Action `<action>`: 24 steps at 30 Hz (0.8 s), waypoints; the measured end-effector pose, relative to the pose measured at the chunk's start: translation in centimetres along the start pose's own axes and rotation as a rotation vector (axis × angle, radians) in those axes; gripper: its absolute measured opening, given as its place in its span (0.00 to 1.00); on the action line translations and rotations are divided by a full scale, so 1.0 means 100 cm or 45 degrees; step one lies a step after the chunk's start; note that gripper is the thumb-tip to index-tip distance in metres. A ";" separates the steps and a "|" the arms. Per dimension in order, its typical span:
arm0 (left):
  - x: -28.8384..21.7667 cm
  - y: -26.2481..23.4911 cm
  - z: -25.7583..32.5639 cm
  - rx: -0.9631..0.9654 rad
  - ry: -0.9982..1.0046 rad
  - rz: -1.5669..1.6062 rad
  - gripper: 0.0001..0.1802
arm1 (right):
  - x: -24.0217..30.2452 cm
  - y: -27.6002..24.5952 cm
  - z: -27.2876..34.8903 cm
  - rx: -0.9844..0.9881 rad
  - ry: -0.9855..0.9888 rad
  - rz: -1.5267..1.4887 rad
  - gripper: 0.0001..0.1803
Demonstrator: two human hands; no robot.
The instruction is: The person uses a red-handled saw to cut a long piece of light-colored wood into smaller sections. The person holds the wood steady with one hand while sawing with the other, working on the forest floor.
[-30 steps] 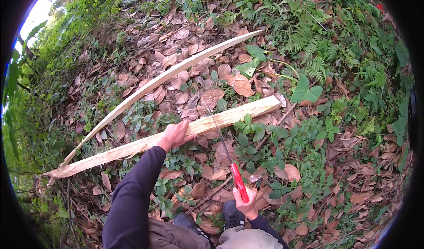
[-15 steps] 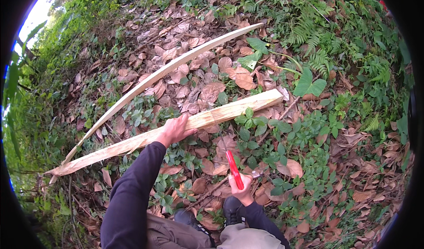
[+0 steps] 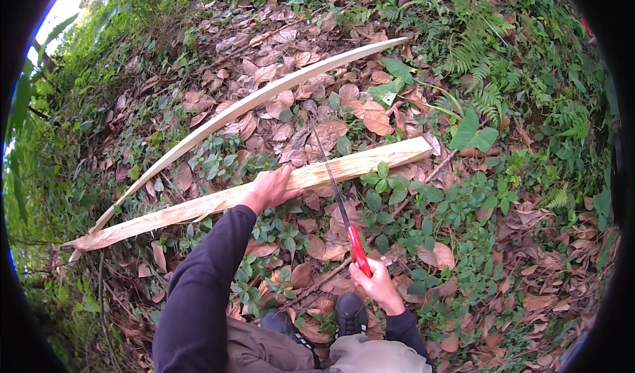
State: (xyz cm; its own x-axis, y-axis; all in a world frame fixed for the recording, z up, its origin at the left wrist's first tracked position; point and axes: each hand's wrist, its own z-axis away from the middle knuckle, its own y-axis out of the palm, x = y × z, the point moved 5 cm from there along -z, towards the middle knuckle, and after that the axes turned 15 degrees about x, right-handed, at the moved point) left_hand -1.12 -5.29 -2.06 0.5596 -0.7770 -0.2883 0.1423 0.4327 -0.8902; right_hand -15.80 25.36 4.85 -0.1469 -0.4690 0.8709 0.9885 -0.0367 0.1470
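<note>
A long split piece of pale wood (image 3: 370,161) lies across the leaf-covered ground, its narrow end at the far left. My left hand (image 3: 271,189) presses down on its middle, fingers wrapped over the top edge. My right hand (image 3: 376,281) grips the red handle of a hand saw (image 3: 338,204). The thin blade runs up and away from me and crosses the wood just right of my left hand. A second, thinner curved strip of wood (image 3: 264,98) lies farther away, arching from lower left to upper right.
Dry brown leaves and low green plants cover the ground. Ferns (image 3: 476,55) grow at the upper right. My dark shoes (image 3: 350,313) stand just below the saw handle. Dense green undergrowth rises along the left side.
The saw has swung up from beside my right knee. Its blade now lies across the pale wood. My left hand has stayed on the wood.
</note>
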 end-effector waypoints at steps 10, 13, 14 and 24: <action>-0.003 -0.002 -0.002 0.063 -0.006 0.048 0.37 | -0.006 0.008 0.015 -0.412 -0.449 0.574 0.18; 0.002 -0.002 0.001 0.050 -0.015 0.043 0.36 | 0.005 0.015 0.014 -0.411 -0.484 0.610 0.20; 0.001 -0.001 0.000 0.052 -0.020 0.039 0.36 | 0.010 0.017 0.014 -0.411 -0.486 0.625 0.20; 0.001 0.002 -0.002 -0.017 -0.010 0.020 0.38 | 0.006 0.012 0.000 -0.511 -0.557 0.669 0.11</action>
State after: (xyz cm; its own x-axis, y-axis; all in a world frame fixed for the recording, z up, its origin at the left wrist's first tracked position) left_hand -1.18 -5.38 -2.38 0.5683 -0.7665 -0.2993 0.1227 0.4386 -0.8903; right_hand -14.75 25.04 5.58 0.4239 -0.1271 0.8967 0.8579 -0.2609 -0.4426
